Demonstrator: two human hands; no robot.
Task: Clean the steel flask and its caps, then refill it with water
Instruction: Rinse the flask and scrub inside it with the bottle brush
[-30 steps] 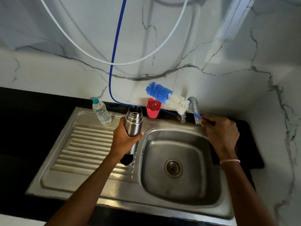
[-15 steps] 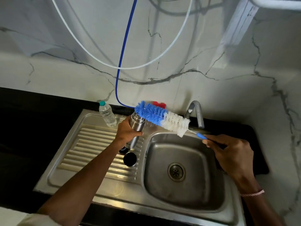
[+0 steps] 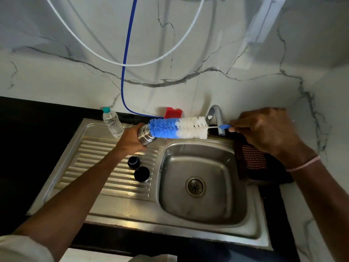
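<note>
The left hand [image 3: 130, 139] is wrapped around the flask [image 3: 145, 136], tipped sideways above the sink [image 3: 120, 210]. The right hand [image 3: 264, 130] pinches the brush [image 3: 177, 128] handle, and the blue tip touches the flask's mouth. Two black caps [image 3: 138, 168] sit on the ribbed part, below the flask.

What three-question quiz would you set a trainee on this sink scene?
1. True or false: the two black caps lie inside the sink basin.
2. Which hand holds the bottle brush by its handle? A. left hand B. right hand C. neither
3. Fill in: the brush's blue tip sits at the mouth of the steel ____.

Key: 1. False; they rest on the ribbed drainboard. 2. B. 3. flask, gripped by the left hand.
</note>
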